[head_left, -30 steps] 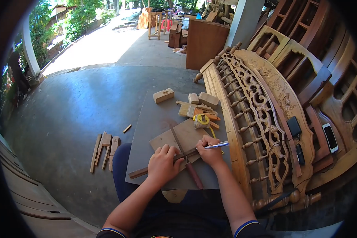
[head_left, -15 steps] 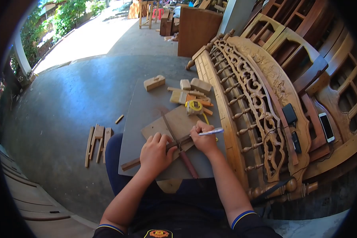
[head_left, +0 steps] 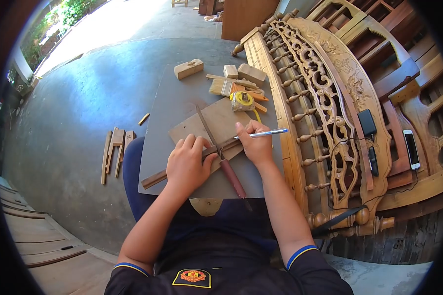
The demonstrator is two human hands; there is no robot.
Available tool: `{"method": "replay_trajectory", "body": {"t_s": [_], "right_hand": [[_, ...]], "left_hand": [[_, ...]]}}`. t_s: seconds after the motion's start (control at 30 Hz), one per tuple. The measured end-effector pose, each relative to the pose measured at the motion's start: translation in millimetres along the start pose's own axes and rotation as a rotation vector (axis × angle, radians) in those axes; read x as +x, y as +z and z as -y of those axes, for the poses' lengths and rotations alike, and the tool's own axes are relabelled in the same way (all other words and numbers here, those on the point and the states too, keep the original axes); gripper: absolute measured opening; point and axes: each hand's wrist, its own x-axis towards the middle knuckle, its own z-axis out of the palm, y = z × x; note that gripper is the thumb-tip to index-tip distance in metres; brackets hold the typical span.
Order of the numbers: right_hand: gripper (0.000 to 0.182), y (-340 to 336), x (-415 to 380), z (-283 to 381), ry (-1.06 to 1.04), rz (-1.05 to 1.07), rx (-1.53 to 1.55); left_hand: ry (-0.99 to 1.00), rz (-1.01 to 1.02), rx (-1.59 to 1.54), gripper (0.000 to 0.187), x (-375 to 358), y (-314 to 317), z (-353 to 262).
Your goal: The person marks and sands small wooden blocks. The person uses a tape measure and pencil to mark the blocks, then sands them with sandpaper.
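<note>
My left hand (head_left: 188,162) is closed around a narrow dark wooden strip (head_left: 154,180) that runs diagonally over a flat wooden board (head_left: 182,129). In my right hand (head_left: 257,147) is a pen (head_left: 270,132), its tip close to the strip's upper right end. Under the strip crosses a long thin tool with a rough-looking blade (head_left: 205,121) and a reddish handle (head_left: 233,178) pointing towards me. A yellow tape measure (head_left: 242,101) sits just above the board's far corner, its yellow tape partly out beside my right hand.
On the grey tabletop (head_left: 155,115) lie a paintbrush (head_left: 222,87), a wooden block (head_left: 188,69) and several smaller wood pieces. Wooden offcuts (head_left: 117,140) rest on the floor at left. Carved furniture panels (head_left: 325,108) stand close on the right, with a phone (head_left: 411,149) on them.
The view has tilted down, so the table and floor pieces appear higher. My left hand still holds the strip; my right hand has turned slightly with the pen, its thumb now raised.
</note>
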Motion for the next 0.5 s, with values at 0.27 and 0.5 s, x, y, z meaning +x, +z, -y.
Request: {"method": "replay_trajectory", "body": {"t_s": [0.27,0.5], "right_hand": [[0.048,5.5,-1.8,1.6,-0.005,-0.006,-0.026],[0.043,5.3,-1.5,2.2,-0.030,-0.019,-0.015]], "left_hand": [[-0.005,-0.003,0.010,0.027,0.0,1.2,-0.5],[0.002,-0.008,0.011,0.027,0.1,1.6,0.8]]}}
